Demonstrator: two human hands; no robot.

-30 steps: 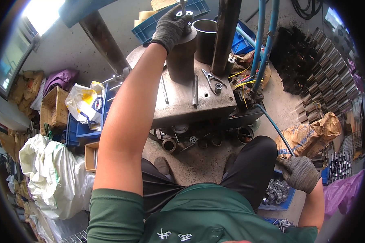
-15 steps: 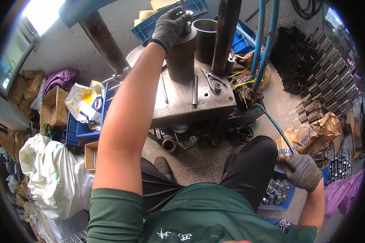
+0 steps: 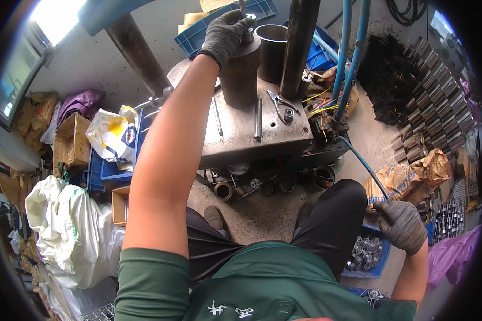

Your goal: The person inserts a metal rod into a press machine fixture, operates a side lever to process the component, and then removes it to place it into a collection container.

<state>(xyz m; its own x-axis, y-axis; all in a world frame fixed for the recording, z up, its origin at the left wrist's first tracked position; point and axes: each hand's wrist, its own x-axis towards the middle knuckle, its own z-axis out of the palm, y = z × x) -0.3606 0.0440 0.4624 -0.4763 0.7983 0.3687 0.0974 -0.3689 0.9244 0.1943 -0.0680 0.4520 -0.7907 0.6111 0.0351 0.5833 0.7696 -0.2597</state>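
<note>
Overhead, left hand [image 3: 226, 33] tops one of two cylinders [image 3: 240, 69]

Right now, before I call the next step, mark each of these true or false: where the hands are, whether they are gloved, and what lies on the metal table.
1. The left hand rests on top of the dark cylinder on the metal table. True.
2. Both hands are bare. False: both wear grey gloves.
3. The right hand is low at the person's side, above a blue bin of small metal parts. True.
4. Pliers lie on the table. True.
5. The right hand grips the blue hoses. False: it is far below them, apart.
</note>
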